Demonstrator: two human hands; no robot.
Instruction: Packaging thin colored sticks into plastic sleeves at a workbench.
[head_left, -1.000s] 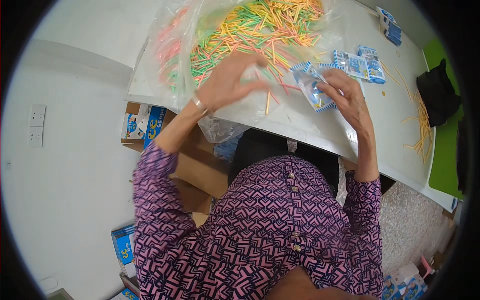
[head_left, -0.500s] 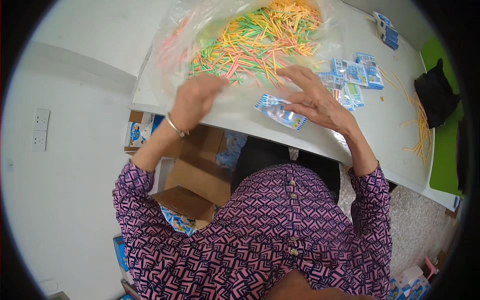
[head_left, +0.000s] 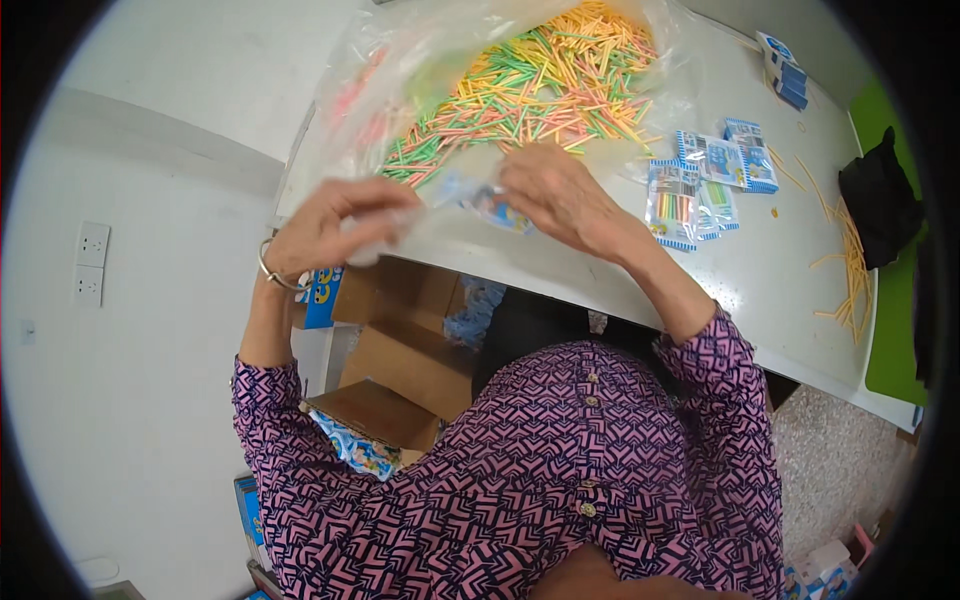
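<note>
My right hand (head_left: 565,195) is closed on a small blue-and-white plastic packet (head_left: 500,210) at the near edge of the table, its fingers curled over the packet's right end. To its left, my left hand (head_left: 340,222) is raised at the table's edge. Its fingers and thumb are bent around a whitish, see-through patch, too blurred to name. Just beyond both hands, a heap of thin green, pink, yellow and orange sticks (head_left: 560,85) spreads over a large clear plastic bag (head_left: 345,100).
Filled packets (head_left: 672,203) of coloured sticks lie right of my right hand. Loose yellowish sticks (head_left: 850,275) lie near a black cloth item (head_left: 880,200) at the table's right edge. Open cardboard boxes (head_left: 405,365) stand below the table, and a blue stack (head_left: 785,75) sits at the far right.
My right hand has moved left and closed on the packet, which has shifted left too. My left hand has drawn back toward the lower left, away from the sticks.
</note>
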